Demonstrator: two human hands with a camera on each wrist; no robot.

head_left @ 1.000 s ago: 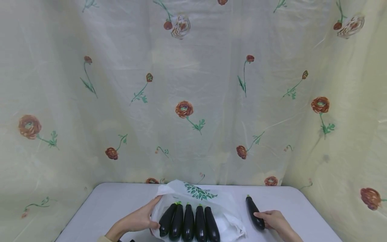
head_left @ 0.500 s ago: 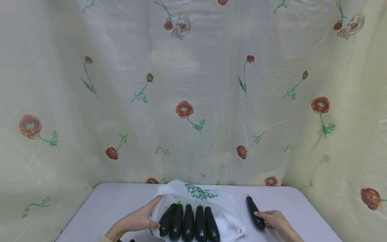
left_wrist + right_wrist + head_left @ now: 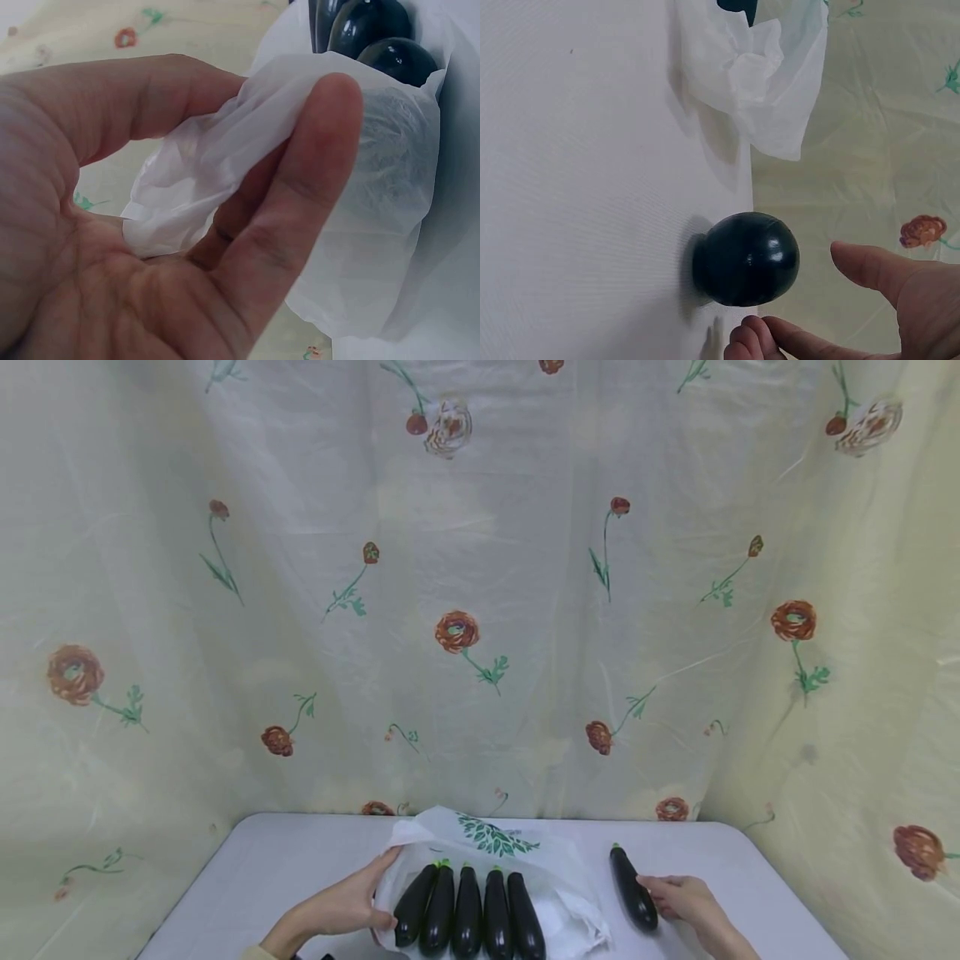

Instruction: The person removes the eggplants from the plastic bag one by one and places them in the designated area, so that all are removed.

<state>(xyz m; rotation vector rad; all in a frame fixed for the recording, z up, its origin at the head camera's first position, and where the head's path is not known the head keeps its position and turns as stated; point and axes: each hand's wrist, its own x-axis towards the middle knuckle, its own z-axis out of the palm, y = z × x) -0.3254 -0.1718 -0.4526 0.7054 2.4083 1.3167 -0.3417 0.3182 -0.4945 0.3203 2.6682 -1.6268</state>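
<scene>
Toward the right edge of the worktop, a lone eggplant lies with its green stem end facing the far edge. Your right hand is beside it, thumb spread away from the fingers; whether the fingertips touch it cannot be told. Your left hand pinches the rim of a white bag, printed with a green leaf motif; five eggplants lie side by side at its mouth.

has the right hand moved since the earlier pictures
Yes, slightly: in the head view the right hand has shifted right against the lone eggplant, which stays put on the table.
</scene>
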